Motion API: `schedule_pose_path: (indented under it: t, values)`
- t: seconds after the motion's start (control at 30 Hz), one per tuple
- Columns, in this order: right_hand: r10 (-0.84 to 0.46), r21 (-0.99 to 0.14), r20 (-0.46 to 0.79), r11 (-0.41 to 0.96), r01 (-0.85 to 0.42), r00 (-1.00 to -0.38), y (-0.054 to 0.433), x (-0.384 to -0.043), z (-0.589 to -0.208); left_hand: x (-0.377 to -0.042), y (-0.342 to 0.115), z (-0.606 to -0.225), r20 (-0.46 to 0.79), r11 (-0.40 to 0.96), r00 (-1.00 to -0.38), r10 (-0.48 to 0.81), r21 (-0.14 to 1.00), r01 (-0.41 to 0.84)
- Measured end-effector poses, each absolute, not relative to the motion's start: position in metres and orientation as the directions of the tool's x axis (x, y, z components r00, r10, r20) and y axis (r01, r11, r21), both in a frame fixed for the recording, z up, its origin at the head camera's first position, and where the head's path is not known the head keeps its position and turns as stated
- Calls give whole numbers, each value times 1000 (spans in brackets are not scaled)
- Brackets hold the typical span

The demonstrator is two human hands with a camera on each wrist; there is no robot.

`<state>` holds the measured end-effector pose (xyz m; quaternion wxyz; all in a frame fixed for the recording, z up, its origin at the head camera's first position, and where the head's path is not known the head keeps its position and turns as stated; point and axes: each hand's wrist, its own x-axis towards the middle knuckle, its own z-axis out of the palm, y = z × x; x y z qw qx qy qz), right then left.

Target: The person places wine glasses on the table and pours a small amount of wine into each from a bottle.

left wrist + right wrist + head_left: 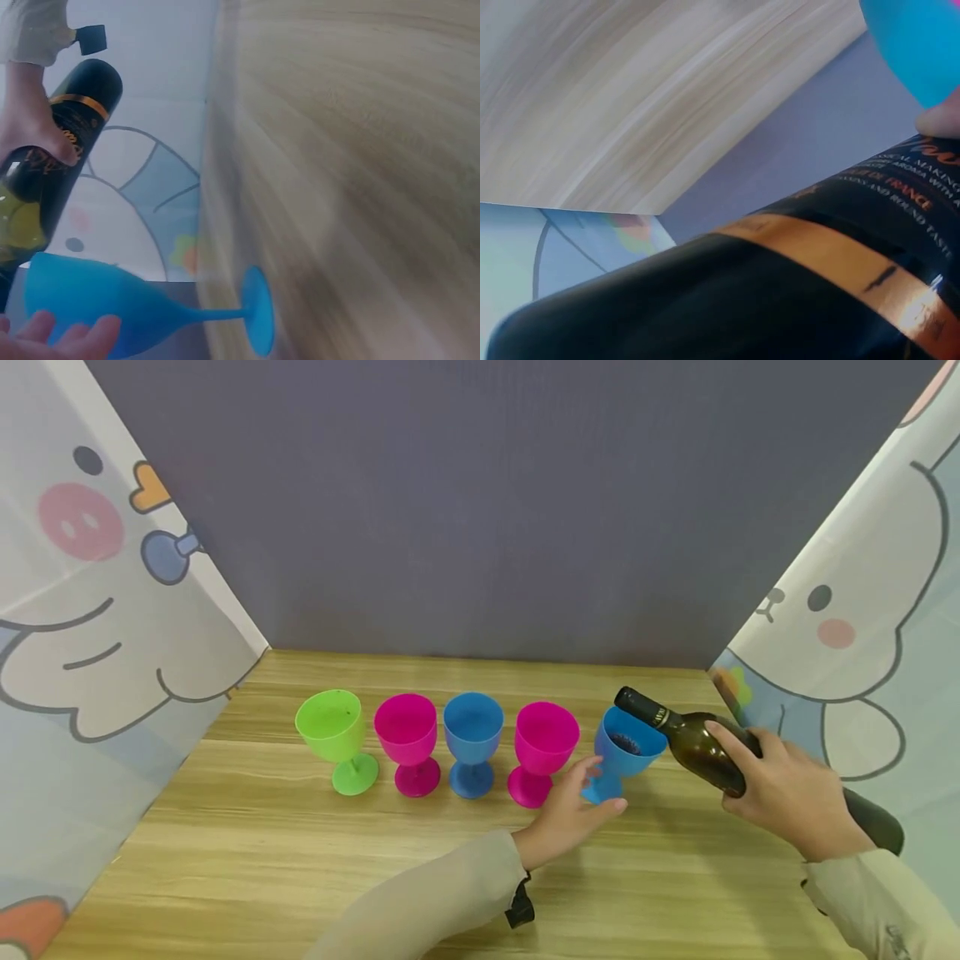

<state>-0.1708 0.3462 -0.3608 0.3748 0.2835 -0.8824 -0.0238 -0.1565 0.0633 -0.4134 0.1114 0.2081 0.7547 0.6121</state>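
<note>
- While streaky pale wood grain runs across the tabletop (pixel 247 860), a flat dark grey panel (pixel 480 510) fills the upper middle of the head view, and a cartoon-printed sheet (pixel 97 643) slopes along the left.
- Across the centre stand round-bowled, slim-stemmed goblets on disc feet: a lime-green goblet (pixel 330 735), a magenta goblet (pixel 406 739), a blue goblet (pixel 472 739), and a second magenta goblet (pixel 546 743).
- Right of centre is an upright light-blue goblet (pixel 622 762), something dark and speckled inside its bowl.
- The wine bottle (pixel 701 750), dark and glossy with an orange-gold band, tilts at right, its neck above that bowl.
- The right hand (pixel 795 793), at right, grips the bottle's body.
- The left hand (pixel 566 814), lower right of centre, has fingers loosely parted beside the light-blue goblet; contact cannot be told.
</note>
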Motion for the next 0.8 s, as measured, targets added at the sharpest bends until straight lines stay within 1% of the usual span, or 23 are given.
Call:
schedule_pose_path:
  t: [0.13, 0.3, 0.47, 0.53, 0.6, 0.73, 0.8]
  values:
    - [-543, 280, 649, 821, -497, -533, 342, -172, -360, -153, 50, -410, 125, 157, -852, 508, 959, 235]
    - [-551, 290, 643, 818, -496, -533, 341, -172, -356, -148, 30, -407, 190, 130, -788, 585, 938, 323]
    - [-544, 281, 646, 822, -496, -535, 337, -173, -352, -148, 10, -407, 259, 75, -752, 606, 923, 378]
    - [-541, 276, 646, 823, -496, -538, 335, -174, -351, -149, 5, -408, 312, 61, -746, 589, 903, 425]
    - [-536, 270, 645, 827, -493, -545, 334, -174, -350, -149, 2, -407, 359, 57, -758, 544, 886, 461]
    - [-533, 254, 621, 830, -496, -575, 330, -175, -348, -151, -1, -408, 442, 104, -797, 412, 846, 523]
    - [-538, 255, 615, 827, -501, -576, 328, -176, -346, -152, -2, -408, 475, 123, -807, 351, 831, 542]
